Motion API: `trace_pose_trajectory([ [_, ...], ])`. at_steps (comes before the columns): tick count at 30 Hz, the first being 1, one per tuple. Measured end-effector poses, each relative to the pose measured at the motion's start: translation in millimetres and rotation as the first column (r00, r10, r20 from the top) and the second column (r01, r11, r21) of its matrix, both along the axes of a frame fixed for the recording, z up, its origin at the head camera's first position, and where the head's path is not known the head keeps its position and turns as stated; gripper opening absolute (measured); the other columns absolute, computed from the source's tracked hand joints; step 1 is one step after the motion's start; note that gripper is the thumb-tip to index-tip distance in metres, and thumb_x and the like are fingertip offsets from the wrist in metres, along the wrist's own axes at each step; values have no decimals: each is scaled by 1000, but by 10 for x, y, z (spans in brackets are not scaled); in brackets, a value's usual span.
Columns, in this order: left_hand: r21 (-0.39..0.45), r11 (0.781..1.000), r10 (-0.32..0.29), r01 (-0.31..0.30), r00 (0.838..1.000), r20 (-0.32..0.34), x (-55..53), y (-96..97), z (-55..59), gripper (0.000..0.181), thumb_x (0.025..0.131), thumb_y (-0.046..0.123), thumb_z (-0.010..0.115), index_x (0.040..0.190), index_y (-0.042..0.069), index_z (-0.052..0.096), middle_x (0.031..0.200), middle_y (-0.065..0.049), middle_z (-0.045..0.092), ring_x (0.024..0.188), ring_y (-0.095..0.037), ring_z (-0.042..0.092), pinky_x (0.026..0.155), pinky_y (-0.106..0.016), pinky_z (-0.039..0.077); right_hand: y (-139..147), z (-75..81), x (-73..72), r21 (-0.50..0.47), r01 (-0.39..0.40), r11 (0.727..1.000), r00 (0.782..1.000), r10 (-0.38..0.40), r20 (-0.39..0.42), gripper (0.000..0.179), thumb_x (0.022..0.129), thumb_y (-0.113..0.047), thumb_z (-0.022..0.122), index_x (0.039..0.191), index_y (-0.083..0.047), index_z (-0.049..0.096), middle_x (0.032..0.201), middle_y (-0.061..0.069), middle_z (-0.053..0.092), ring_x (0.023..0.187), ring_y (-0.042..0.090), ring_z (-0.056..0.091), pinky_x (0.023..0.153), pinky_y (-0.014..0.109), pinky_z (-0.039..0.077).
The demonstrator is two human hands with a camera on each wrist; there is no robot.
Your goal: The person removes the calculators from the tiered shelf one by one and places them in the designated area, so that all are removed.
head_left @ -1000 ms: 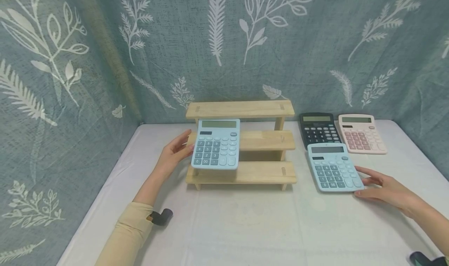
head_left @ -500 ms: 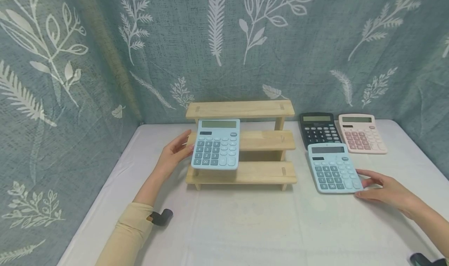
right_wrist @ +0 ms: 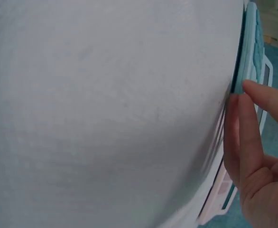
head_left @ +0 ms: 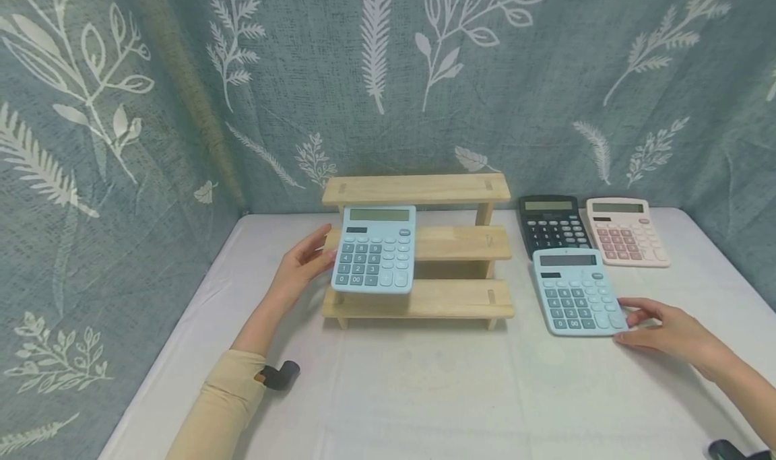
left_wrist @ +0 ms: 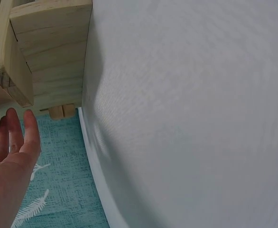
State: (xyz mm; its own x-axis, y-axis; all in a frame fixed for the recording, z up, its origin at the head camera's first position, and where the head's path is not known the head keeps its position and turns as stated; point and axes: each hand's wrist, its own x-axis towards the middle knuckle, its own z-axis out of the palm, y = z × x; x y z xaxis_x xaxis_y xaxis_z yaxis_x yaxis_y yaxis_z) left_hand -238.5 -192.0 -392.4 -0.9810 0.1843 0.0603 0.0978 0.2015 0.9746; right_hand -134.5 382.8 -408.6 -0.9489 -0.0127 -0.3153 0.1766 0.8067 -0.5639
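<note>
Left hand point(head_left: 297, 268): just left of the wooden stand point(head_left: 461, 302), fingers loose, fairly straight, thumb against the edge of the leaning blue calculator point(head_left: 400, 250); no clenched grip. Step, as I judge it: steadying. Letting go would call for a check that it leans unaided.
Leaning blue calculator: on the stand's left part, tilted back, apparently footed on the lower tier; smooth slab, rounded corners, grey-blue number keys.
Wooden stand: three stepped tiers, pale grained planks, rounded ends.
Black calculator point(head_left: 553, 224): right of the stand, lower part covered by the flat blue calculator point(head_left: 600, 281).
Flat blue calculator: right of the stand, on faintly wrinkled white cloth point(head_left: 424, 386).
Pink calculator point(head_left: 630, 234): farther right of the stand, pale shell, rose keys.
Right hand point(head_left: 673, 329): well right of the stand, fingertips pinching the flat blue calculator's near right corner. Lifting would probably call for a deeper hold.
</note>
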Motion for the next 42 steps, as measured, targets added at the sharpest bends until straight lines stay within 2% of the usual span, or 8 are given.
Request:
trace_pose_trajectory([
  [10,-1,1000,6,-6,1000,5,10,2,8,64,97,25,63,152,14,34,152,-16,36,132,-31,43,97,-23,49,-111,165,9,-10,73,997,995,-74,-71,90,88,-51,68,146,6,30,118,23,53,93,27,62,69,32,49],
  [16,-9,1000,14,-14,1000,7,8,1,-2,64,97,27,63,153,15,34,153,-16,33,134,-31,42,98,-25,49,-312,225,34,-155,24,988,990,-45,-136,79,93,-41,66,149,1,30,129,24,49,93,5,58,71,24,53],
  [18,-5,1000,14,-14,1000,7,9,2,-2,64,97,26,63,153,15,34,153,-16,33,134,-31,42,98,-25,49,-410,251,33,-190,10,982,987,-40,-154,76,94,-40,64,150,-1,30,132,23,48,96,2,56,76,28,53],
  [22,9,1000,14,-14,1000,5,12,8,-1,64,97,25,63,153,14,33,154,-17,32,135,-32,41,98,-26,49,-629,309,29,-246,-1,969,984,-43,-173,76,95,-39,62,153,-5,25,137,23,47,109,16,58,87,44,52],
  [26,8,1000,20,-20,1000,6,18,6,-9,63,97,25,62,153,15,34,154,-17,31,135,-31,40,98,-25,49,-839,364,16,-328,-11,944,982,-51,-180,77,96,-36,62,155,-9,20,141,21,44,121,31,54,93,52,50],
  [33,21,1000,19,-19,1000,5,23,17,4,62,98,24,61,153,15,34,153,-17,33,134,-31,42,98,-24,48,-1168,423,-16,-487,-45,872,981,-54,-187,74,96,-34,64,154,-11,23,143,17,43,107,-4,55,86,21,51],
  [37,16,1000,20,-20,1000,5,24,19,11,62,98,24,61,153,15,34,153,-17,33,134,-31,42,97,-24,49,-1384,430,-53,-536,-57,843,980,-55,-192,73,94,-35,66,153,-13,27,142,15,45,114,4,56,89,22,48],
  [42,5,1000,24,-24,1000,7,17,16,5,63,97,25,62,153,15,34,153,-17,33,135,-31,42,98,-25,48,-1633,431,-94,-597,-82,798,980,-44,-193,71,93,-31,68,151,-16,32,140,17,46,119,18,56,100,35,45],
])
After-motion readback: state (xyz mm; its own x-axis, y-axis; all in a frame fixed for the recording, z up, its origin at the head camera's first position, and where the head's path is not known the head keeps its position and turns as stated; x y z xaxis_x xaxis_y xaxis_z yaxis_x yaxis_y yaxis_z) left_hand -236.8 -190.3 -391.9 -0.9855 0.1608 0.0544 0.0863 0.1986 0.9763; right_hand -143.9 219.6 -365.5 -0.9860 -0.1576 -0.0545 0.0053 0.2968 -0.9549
